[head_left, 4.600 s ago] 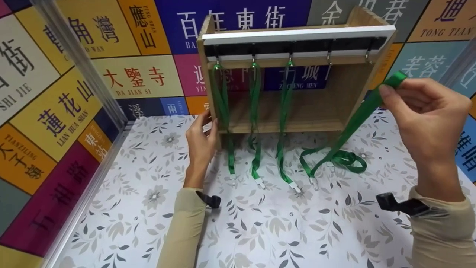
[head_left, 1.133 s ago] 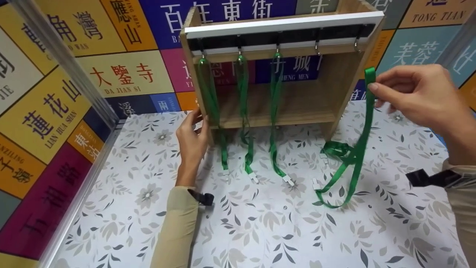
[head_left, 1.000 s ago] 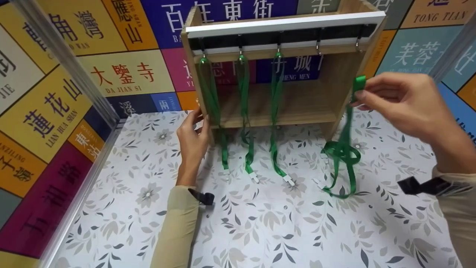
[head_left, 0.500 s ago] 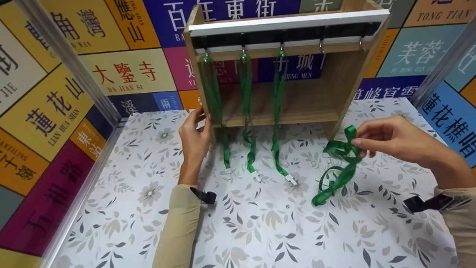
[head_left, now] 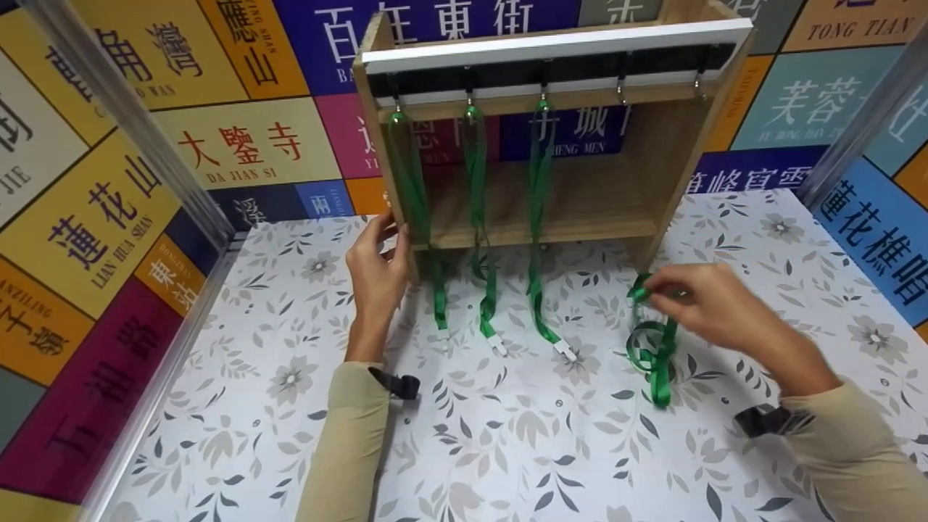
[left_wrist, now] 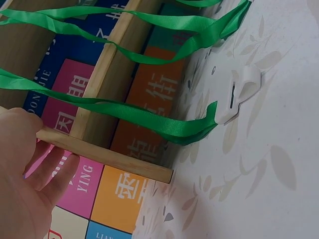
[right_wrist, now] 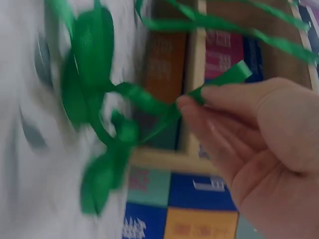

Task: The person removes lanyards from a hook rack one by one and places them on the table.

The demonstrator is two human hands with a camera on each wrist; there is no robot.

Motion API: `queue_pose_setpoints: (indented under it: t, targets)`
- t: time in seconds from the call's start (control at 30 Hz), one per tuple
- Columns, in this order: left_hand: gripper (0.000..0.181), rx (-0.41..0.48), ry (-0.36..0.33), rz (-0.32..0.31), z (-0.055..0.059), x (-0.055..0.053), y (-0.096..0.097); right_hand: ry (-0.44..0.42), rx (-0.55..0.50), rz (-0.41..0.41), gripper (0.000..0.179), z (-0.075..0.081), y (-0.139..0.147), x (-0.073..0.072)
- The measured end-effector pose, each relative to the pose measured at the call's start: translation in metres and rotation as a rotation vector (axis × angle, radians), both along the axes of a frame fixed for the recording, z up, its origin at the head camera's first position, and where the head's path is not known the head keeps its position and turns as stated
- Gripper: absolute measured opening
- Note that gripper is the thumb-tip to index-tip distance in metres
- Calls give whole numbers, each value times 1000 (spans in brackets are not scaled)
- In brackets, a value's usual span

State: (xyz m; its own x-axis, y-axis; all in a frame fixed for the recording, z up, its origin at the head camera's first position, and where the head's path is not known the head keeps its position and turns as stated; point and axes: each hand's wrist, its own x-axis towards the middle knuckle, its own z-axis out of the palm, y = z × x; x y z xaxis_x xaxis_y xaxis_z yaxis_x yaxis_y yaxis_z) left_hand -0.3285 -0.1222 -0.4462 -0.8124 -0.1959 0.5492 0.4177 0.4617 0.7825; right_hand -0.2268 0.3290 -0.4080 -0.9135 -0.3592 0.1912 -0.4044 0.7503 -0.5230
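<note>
My left hand (head_left: 378, 272) holds the left side panel of a wooden hook rack (head_left: 580, 206); the left wrist view shows its fingers at the panel's edge (left_wrist: 104, 155). My right hand (head_left: 714, 308) is low by the rack's right leg. It pinches a green lanyard (right_wrist: 227, 78) between thumb and fingers. Below the pinch, the strap hangs in loops (head_left: 660, 377) at the tabletop. Three green lanyards hang from the rack's left hooks: the left (head_left: 412, 181), the second (head_left: 475, 181) and the third (head_left: 538, 181). Their white clips reach the tabletop.
Two hooks on the right, one (head_left: 620, 94) and the outermost (head_left: 699, 88), carry no lanyard. The rack stands on a floral-patterned tabletop (head_left: 507, 449). Behind it rises a wall of coloured sign panels (head_left: 250, 145), with clear corner posts left and right.
My right hand, holding the lanyard, has come down from beside the rack to near the tabletop and moved left toward the rack's leg. The strap has bunched lower. My left hand keeps its place.
</note>
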Motion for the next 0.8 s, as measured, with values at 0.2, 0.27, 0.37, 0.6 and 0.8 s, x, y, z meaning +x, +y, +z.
queue_pose_setpoints:
  t: [0.2, 0.27, 0.37, 0.6, 0.8]
  targets:
    - [39, 14, -17, -20, 1, 0, 2, 51, -4, 150, 22, -25, -21, 4]
    - [39, 13, -21, -25, 2, 0, 2, 32, -1, 157, 22, -31, -21, 4]
    - [39, 10, -14, -27, 1, -1, 2, -6, -6, 162, 21, -40, -22, 4]
    - [38, 7, -13, -18, 1, -1, 1, -7, -8, 253, 20, -55, -23, 1]
    - [37, 13, -5, -17, -1, 0, -1, -32, 64, 244, 24, -48, -18, 1]
